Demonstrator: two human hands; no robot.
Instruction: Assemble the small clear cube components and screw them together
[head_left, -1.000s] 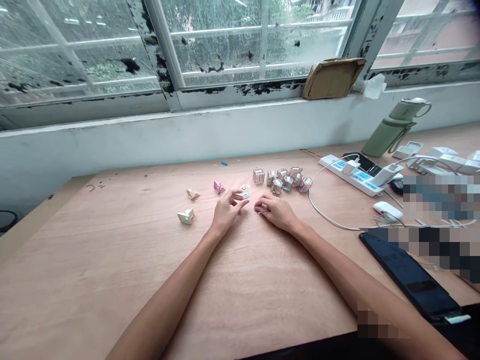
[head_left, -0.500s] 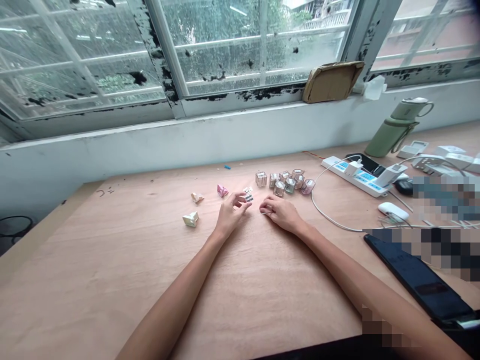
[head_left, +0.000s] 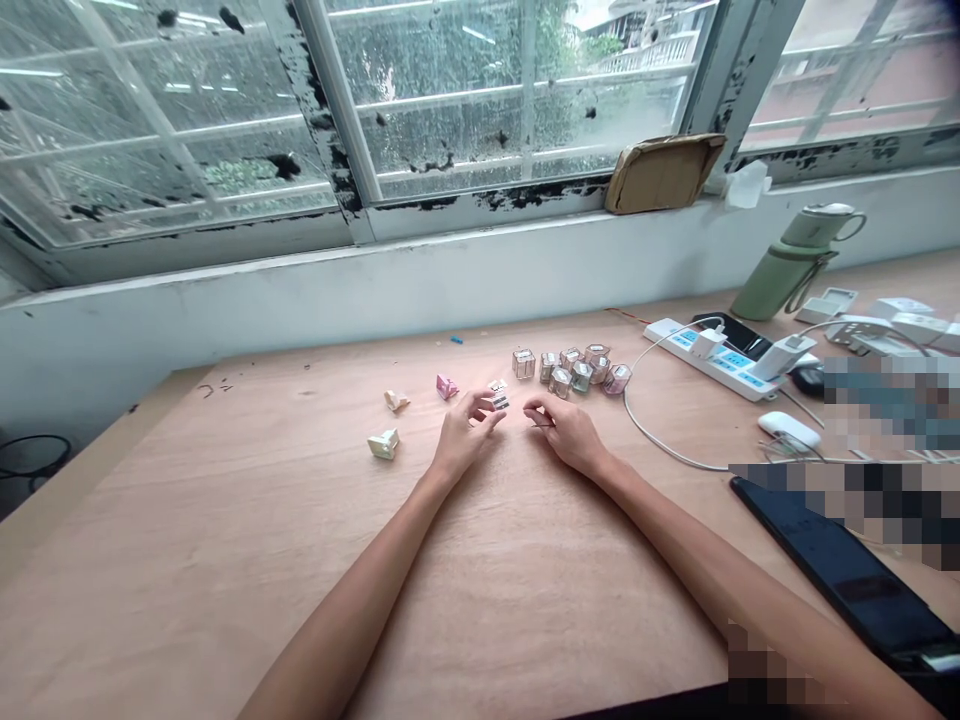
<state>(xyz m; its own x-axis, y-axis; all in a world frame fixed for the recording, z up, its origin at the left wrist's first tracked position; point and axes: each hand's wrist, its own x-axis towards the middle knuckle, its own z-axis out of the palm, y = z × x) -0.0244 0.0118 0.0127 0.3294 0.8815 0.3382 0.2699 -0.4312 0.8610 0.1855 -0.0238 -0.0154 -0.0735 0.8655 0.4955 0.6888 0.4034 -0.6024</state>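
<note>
My left hand [head_left: 466,430] is curled on the table, its thumb and fingertips at a small pale pencil sharpener piece [head_left: 500,401] with dark blade-like strips. Just behind that lie more tiny pale pieces [head_left: 497,385]. A short gap away, my right hand [head_left: 561,425] is closed in a pinch on a small thin piece [head_left: 540,427], too small to name. Beyond it stand several clear faceted cases [head_left: 580,376] with labels, and one more clear case [head_left: 523,363] slightly apart. Left of my left hand are a pink part [head_left: 446,386], a peach part [head_left: 395,401] and a pale yellow part [head_left: 383,444].
A white power strip [head_left: 712,360] with plugs and cables lies to the right. Around it are a green bottle [head_left: 784,265], a white earphone case [head_left: 787,430] and a dark phone [head_left: 832,560]. A blue scrap [head_left: 457,339] lies near the wall.
The view has tilted slightly. My right hand has drawn a little to the right, away from my left hand. The cases and loose parts stay in place.
</note>
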